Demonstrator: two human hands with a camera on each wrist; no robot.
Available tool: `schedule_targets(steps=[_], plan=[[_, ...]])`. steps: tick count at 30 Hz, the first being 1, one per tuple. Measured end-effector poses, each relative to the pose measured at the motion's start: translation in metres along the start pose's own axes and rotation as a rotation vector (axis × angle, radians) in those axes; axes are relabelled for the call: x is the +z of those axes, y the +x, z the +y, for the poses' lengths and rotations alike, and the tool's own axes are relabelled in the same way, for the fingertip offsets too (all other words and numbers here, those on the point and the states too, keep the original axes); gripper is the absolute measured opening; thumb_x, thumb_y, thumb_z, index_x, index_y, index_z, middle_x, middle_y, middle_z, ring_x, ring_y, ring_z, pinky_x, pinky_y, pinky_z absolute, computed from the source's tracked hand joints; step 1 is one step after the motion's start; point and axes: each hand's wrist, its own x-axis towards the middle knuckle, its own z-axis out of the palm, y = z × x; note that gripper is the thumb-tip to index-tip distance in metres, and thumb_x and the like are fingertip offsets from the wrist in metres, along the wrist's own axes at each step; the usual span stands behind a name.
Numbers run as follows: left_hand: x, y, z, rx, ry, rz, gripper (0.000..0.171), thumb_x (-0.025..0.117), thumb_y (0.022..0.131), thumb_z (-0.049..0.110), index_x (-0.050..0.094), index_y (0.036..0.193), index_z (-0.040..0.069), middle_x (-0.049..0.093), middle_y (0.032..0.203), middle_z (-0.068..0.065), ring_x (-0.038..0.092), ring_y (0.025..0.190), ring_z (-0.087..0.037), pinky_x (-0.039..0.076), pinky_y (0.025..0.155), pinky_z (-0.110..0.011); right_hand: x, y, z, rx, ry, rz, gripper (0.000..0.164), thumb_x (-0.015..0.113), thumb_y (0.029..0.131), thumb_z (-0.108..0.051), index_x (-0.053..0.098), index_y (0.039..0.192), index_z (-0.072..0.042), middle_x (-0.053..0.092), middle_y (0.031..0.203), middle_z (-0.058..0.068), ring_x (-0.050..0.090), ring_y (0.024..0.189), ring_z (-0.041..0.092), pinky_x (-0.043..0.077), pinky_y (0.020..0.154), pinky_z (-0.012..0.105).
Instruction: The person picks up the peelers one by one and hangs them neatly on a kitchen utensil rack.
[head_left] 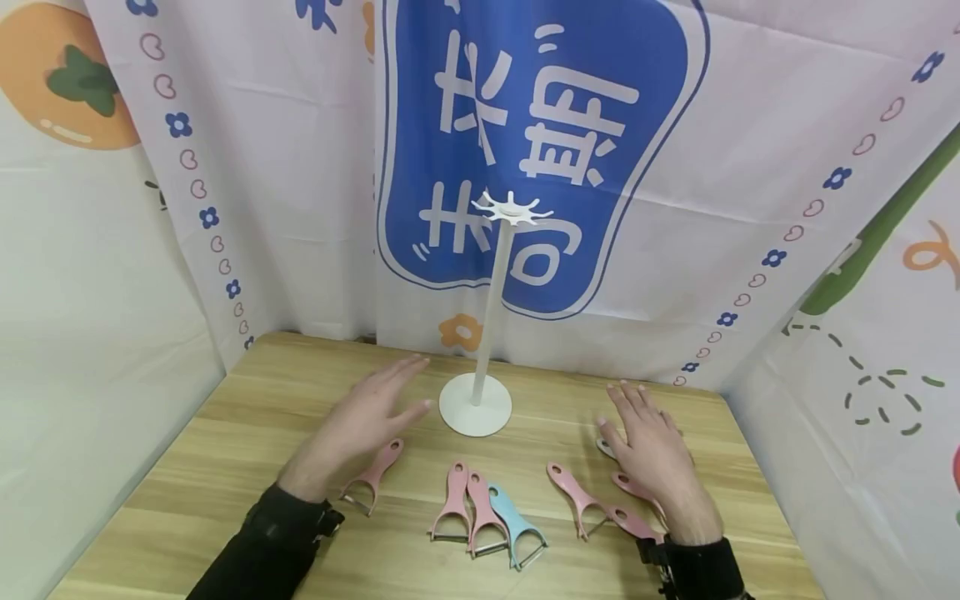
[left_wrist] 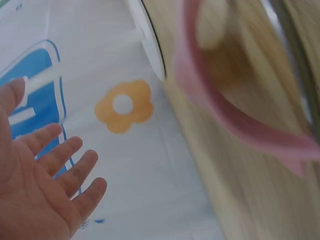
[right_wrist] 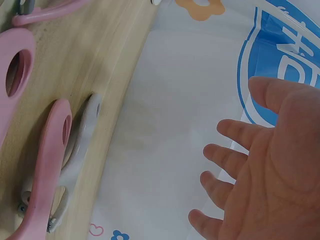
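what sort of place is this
Probably a small staged booth or mock workspace rather than a real kitchen: printed sheets hang behind and beside a wood-grain table, on which a white pronged stand and several peelers are laid out.

One table [head_left: 300, 375] bears one pink peeler [head_left: 386, 457] at the left, two pink peelers [head_left: 457, 490] and one blue peeler [head_left: 507, 508] in the near middle, and three pink peelers [head_left: 567, 483] and one grey peeler [head_left: 606, 448] at the right, eight visible. There is one white stand [head_left: 492, 308], one left hand [head_left: 363, 417] and one right hand [head_left: 651, 450].
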Motion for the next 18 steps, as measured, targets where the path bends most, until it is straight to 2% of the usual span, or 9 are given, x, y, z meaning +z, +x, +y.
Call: schedule_targets(steps=[6, 8, 13, 18], plan=[[0.001, 0.018, 0.019, 0.011, -0.163, 0.024, 0.07, 0.062, 0.101, 0.05, 0.036, 0.162, 0.026, 0.039, 0.163, -0.001, 0.037, 0.148, -0.025, 0.032, 0.117, -0.057, 0.001, 0.0, -0.001, -0.001, 0.0, -0.001, 0.066, 0.047, 0.108, -0.046, 0.034, 0.162, -0.009, 0.027, 0.167, 0.02, 0.019, 0.153, 0.044, 0.019, 0.116, 0.071], [0.002, 0.026, 0.026, -0.011, -0.209, 0.027, 0.069, 0.065, 0.099, 0.048, 0.039, 0.16, 0.028, 0.043, 0.16, 0.0, 0.041, 0.145, -0.024, 0.036, 0.115, -0.055, 0.001, 0.0, -0.001, 0.0, 0.002, -0.002, 0.067, 0.045, 0.109, -0.047, 0.034, 0.162, -0.009, 0.027, 0.167, 0.02, 0.019, 0.153, 0.044, 0.019, 0.116, 0.071], [0.011, 0.048, 0.037, -0.082, -0.361, 0.031, 0.07, 0.072, 0.095, 0.042, 0.044, 0.156, 0.023, 0.051, 0.153, -0.003, 0.052, 0.135, -0.026, 0.045, 0.109, -0.051, 0.001, 0.0, -0.002, -0.001, 0.004, -0.002, 0.067, 0.044, 0.109, -0.048, 0.034, 0.162, -0.009, 0.027, 0.167, 0.019, 0.02, 0.153, 0.044, 0.019, 0.117, 0.07], [0.022, 0.07, 0.042, -0.095, -0.508, 0.049, 0.069, 0.078, 0.093, 0.025, 0.045, 0.153, 0.012, 0.054, 0.147, -0.008, 0.055, 0.132, -0.029, 0.048, 0.107, -0.047, 0.001, 0.0, -0.002, -0.004, 0.005, -0.002, 0.067, 0.045, 0.109, -0.048, 0.034, 0.162, -0.009, 0.028, 0.167, 0.02, 0.021, 0.153, 0.044, 0.019, 0.116, 0.07]])
